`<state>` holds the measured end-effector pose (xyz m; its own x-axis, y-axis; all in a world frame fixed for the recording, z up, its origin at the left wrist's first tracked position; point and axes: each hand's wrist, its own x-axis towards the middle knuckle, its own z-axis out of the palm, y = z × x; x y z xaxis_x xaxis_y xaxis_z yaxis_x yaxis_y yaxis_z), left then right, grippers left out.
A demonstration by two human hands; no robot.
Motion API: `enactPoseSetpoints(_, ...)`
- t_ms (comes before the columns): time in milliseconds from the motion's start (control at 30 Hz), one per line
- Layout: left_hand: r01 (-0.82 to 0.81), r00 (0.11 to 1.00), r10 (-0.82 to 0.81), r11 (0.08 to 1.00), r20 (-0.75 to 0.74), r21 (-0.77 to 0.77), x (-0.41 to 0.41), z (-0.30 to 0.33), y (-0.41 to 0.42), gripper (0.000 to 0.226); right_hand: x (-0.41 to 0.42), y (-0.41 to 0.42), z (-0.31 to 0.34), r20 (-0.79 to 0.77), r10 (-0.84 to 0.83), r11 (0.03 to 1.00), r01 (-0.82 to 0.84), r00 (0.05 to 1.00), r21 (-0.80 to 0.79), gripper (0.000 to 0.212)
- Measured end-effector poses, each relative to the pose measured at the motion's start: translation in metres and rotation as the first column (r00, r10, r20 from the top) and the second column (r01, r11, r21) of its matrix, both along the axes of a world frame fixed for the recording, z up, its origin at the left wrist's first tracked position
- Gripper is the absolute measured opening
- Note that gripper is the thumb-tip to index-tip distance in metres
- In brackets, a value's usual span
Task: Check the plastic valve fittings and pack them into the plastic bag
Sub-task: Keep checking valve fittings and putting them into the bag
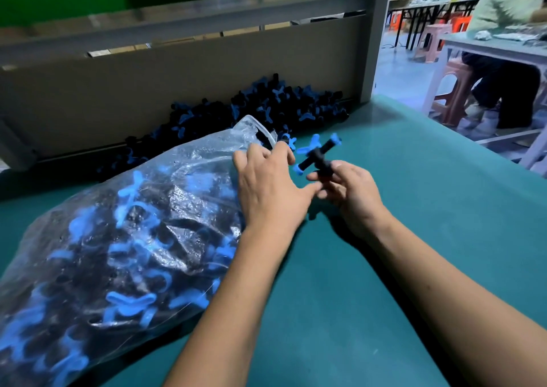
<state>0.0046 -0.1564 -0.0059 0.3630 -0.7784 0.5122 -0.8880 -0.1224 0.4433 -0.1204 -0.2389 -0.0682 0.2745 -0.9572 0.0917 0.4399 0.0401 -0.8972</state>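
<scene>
Fitting [318, 156] is sitting pinched in the right hand [349, 191], fingers curling round its black stem, blue handle and end caps sticking up above the mat [414, 209], just beside the bag [124, 238] mouth. Left hand [268, 185] is hovering spread at that mouth, gripping nothing. Best way, I'm judging: be turning it to check caps and handle, left fingers lifting the mouth wide before dropping it in.
</scene>
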Motion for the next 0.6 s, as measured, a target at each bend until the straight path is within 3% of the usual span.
enactPoseSetpoints(100, -0.051, 0.989, 0.03, 0.987, 0.143, 0.152, 0.004, 0.0, 0.002, 0.059, -0.005, -0.002, 0.002, 0.28, 0.052, 0.965, -0.12, 0.959, 0.233, 0.03)
enactPoseSetpoints(233, -0.028, 0.998, 0.039, 0.983, -0.052, 0.183, 0.005, 0.005, 0.005, 0.052, -0.005, -0.002, 0.001, 0.345, 0.032, 0.961, -0.123, 0.938, 0.246, 0.025)
enactPoseSetpoints(333, 0.036, 0.97, -0.037, 0.999, -0.238, -0.009, 0.008, 0.012, 0.003, 0.037, -0.003, -0.001, -0.002, 0.115, -0.007, 0.995, -0.004, 0.993, 0.096, 0.017)
enactPoseSetpoints(433, 0.148, 0.905, -0.24, 0.952, -0.352, -0.269, 0.003, 0.023, 0.006, 0.026, 0.007, 0.01, -0.002, -0.199, -0.038, 0.977, -0.006, 0.979, -0.214, 0.018)
enactPoseSetpoints(500, 0.209, 0.881, -0.342, 0.901, -0.327, -0.381, 0.0, 0.029, 0.009, 0.023, 0.016, 0.021, 0.006, -0.336, -0.06, 0.92, -0.079, 0.94, -0.384, 0.021)
enactPoseSetpoints(600, 0.256, 0.876, -0.414, 0.834, -0.248, -0.489, 0.0, 0.035, 0.011, 0.021, 0.038, 0.033, 0.033, -0.416, -0.028, 0.885, -0.171, 0.909, -0.432, 0.043)
